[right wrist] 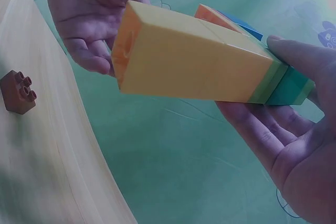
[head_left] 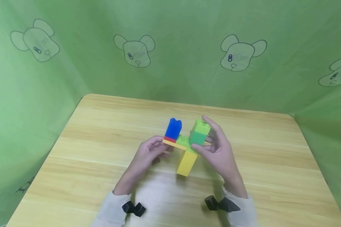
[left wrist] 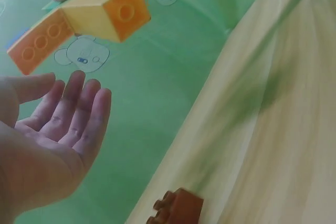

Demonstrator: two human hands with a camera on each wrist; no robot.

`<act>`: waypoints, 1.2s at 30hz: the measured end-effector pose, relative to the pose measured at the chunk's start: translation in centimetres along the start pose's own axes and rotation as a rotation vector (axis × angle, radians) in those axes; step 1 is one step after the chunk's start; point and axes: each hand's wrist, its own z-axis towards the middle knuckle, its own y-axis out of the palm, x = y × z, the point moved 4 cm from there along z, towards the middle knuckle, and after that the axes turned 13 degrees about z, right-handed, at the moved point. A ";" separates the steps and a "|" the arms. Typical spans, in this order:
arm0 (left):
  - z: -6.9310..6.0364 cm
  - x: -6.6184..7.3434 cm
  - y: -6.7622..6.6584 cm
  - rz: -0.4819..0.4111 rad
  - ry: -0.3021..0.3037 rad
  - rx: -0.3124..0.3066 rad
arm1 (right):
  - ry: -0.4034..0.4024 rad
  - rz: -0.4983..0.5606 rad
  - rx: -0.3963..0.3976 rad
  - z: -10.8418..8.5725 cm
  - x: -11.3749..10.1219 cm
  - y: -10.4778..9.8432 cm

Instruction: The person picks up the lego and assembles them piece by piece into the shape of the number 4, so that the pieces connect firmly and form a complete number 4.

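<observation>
My right hand (head_left: 220, 154) holds a built-up toy brick model, gripping it at the stacked green bricks (head_left: 199, 134). A tall yellow column (head_left: 187, 164) hangs below, and a flat orange-yellow plate (head_left: 174, 144) juts out to the left. On that plate stand a blue stack (head_left: 174, 129) with a red layer under it and a light green studded brick (head_left: 183, 139). My left hand (left wrist: 58, 129) is beside the plate's left end, palm up with fingers loosely extended. A gap shows between it and the model in the left wrist view.
A brown brick (right wrist: 20, 92) lies alone on the wooden table (head_left: 102, 126), mostly hidden by the left hand in the head view. Green cloth (head_left: 173, 82) printed with mouse-like heads surrounds the table. Black devices (head_left: 134, 208) are strapped at both wrists.
</observation>
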 end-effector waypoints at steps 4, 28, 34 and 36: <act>0.0 0.2 -0.8 0.030 0.047 0.052 | -0.012 0.002 0.010 0.0 -0.1 -0.1; -0.2 -1.0 -1.4 0.861 0.117 -0.117 | 0.007 -0.017 0.019 -0.1 -0.2 -0.2; -0.3 -1.6 -1.4 0.966 0.064 -0.094 | -0.002 -0.006 0.011 -0.1 -0.2 -0.2; -0.3 -1.8 -1.4 0.992 0.039 -0.108 | -0.001 -0.004 0.010 -0.1 -0.2 -0.2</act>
